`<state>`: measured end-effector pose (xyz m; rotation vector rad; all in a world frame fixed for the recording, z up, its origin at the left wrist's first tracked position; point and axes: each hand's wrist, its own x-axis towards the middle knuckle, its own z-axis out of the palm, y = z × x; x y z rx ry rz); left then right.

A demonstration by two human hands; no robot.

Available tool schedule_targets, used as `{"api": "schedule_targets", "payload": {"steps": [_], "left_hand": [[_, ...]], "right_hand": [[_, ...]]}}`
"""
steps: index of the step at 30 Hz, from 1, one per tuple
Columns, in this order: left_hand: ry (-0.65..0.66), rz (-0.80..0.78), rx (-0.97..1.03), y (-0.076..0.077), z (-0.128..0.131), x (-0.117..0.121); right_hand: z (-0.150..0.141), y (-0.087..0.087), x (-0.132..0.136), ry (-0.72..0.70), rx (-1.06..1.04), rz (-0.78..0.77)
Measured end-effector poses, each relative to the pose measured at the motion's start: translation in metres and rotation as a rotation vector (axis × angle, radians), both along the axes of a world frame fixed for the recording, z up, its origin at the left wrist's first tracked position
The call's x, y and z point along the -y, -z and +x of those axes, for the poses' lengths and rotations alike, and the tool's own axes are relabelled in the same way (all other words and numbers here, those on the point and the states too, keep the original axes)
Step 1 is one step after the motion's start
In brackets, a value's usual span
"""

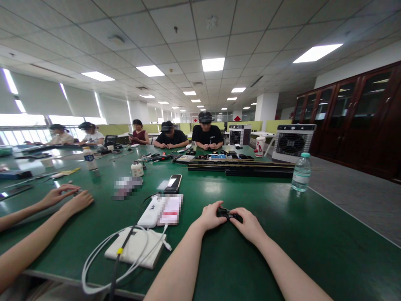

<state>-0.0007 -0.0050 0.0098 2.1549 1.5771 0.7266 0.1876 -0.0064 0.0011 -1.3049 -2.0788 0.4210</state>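
A small black object [228, 214] lies low over the green tabletop, between my two hands; its exact kind cannot be made out. My left hand [210, 217] grips its left end, the thumb at the near side and the fingers curled round the far side. At the other end my right hand [249, 223] is closed on it, thumb pressing near the middle. Fingers and palms cover much of the object. Left of my forearm are a white power bank [150, 212] marked 2 and a phone with a blurred screen [171, 210].
A white notebook-like pad [134, 247] lies under a looped white cable [94, 255]. Behind stand a water bottle [301, 173] and long black rails [241, 166]. A co-worker's hands [73, 200] work at the left; several people sit round the green table [282, 234].
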Motion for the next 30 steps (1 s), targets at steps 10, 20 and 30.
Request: {"api": "schedule_targets", "payload": {"steps": [10,20,30], "left_hand": [[0.019,0.026,-0.043,0.0001,0.0005,0.0000],[0.021,0.021,-0.035,0.0006,0.0008,-0.0004],[0.020,0.022,-0.051,-0.0014,0.0010,0.0005]], "right_hand": [[-0.0003,0.0034,-0.0021,0.003,-0.006,0.007],[0.0000,0.0018,-0.0019,-0.003,0.003,0.015],[-0.0002,-0.0009,-0.0005,-0.011,-0.008,0.019]]}}
